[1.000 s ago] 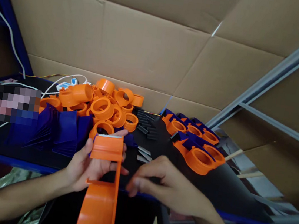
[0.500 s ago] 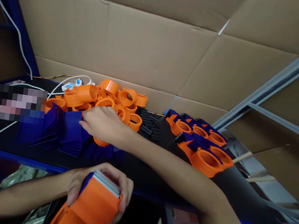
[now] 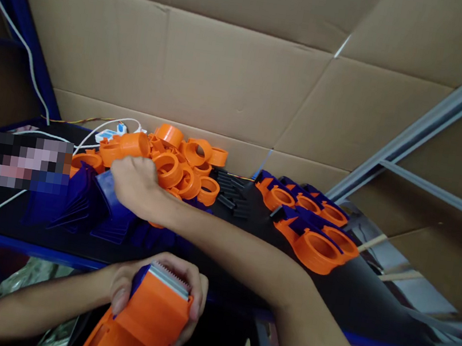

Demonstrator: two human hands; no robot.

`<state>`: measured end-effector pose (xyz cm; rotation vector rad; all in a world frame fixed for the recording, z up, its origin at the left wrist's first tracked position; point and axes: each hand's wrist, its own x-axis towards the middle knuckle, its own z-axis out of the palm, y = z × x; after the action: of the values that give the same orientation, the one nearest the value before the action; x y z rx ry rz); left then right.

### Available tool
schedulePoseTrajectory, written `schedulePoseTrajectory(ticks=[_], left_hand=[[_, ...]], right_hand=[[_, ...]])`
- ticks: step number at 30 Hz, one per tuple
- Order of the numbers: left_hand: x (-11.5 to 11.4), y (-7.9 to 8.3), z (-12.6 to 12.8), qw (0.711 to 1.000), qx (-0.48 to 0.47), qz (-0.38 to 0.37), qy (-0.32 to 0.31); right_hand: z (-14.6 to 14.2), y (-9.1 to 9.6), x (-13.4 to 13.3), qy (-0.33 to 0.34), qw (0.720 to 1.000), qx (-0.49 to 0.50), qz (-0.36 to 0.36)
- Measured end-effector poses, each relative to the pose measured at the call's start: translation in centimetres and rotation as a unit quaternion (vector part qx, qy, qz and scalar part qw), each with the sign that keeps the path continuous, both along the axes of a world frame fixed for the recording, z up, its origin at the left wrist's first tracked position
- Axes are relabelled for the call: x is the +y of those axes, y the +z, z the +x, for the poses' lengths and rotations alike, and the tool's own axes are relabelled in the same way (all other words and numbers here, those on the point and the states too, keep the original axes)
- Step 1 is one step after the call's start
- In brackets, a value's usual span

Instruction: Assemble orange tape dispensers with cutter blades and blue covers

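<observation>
Below the table edge (image 3: pixel 29 247), the left hand (image 3: pixel 118 288) clasped the orange dispenser body (image 3: pixel 152 317). Farther up, the right hand (image 3: pixel 134 184) was clenched on a blue plate (image 3: pixel 111 197) in the leaning stack (image 3: pixel 74 201); a careless pull might spill its neighbours.

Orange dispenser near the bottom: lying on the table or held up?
Held: the left hand grips the orange dispenser, off the black table.

Head cam looks fwd & down, close over left hand (image 3: pixel 119 288) & right hand (image 3: pixel 134 184), toward cardboard wall (image 3: pixel 229 68)
</observation>
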<state>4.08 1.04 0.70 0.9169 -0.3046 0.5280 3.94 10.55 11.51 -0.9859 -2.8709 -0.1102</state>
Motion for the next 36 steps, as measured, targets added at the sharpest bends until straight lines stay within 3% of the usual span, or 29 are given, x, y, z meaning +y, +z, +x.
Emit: schedulePoseTrajectory(ticks=[5, 8, 11, 15, 18, 23, 26, 29, 32, 36], left_hand=[[-0.4, 0.0, 0.2, 0.995, -0.017, -0.092, -0.020], [-0.4, 0.1, 0.2, 0.990, -0.009, -0.118, 0.073], [-0.4, 0.7, 0.1, 0.970, -0.008, -0.144, 0.196], [-0.5, 2.4, 0.1, 0.929, 0.006, -0.199, 0.312], [-0.3, 3.6, 0.3, 0.910, 0.025, -0.226, 0.348], [0.9, 4.5, 1.1, 0.859, 0.064, -0.164, 0.480], [1.7, 4.8, 1.6, 0.838, 0.093, -0.144, 0.518], [2.1, 5.2, 2.1, 0.835, 0.106, -0.154, 0.518], [2.2, 5.3, 2.7, 0.849, 0.106, -0.163, 0.491], [1.9, 5.1, 3.1, 0.849, 0.085, -0.156, 0.497]], right_hand=[[2.0, 3.0, -0.4, -0.045, 0.979, 0.147, 0.134], [5.2, 5.3, -0.9, -0.062, 0.964, 0.204, 0.156], [9.6, 6.4, -1.7, -0.065, 0.944, 0.283, 0.156], [15.6, 4.7, -3.9, -0.072, 0.911, 0.360, 0.186], [19.1, 2.3, -5.8, -0.098, 0.918, 0.327, 0.201], [21.9, -0.8, -7.4, -0.131, 0.913, 0.232, 0.309], [22.4, -1.7, -7.6, -0.119, 0.908, 0.191, 0.353], [22.2, -2.2, -8.0, -0.088, 0.925, 0.205, 0.307], [21.9, -2.4, -8.5, -0.062, 0.942, 0.272, 0.184], [21.8, -2.1, -9.2, -0.045, 0.937, 0.347, 0.011]])
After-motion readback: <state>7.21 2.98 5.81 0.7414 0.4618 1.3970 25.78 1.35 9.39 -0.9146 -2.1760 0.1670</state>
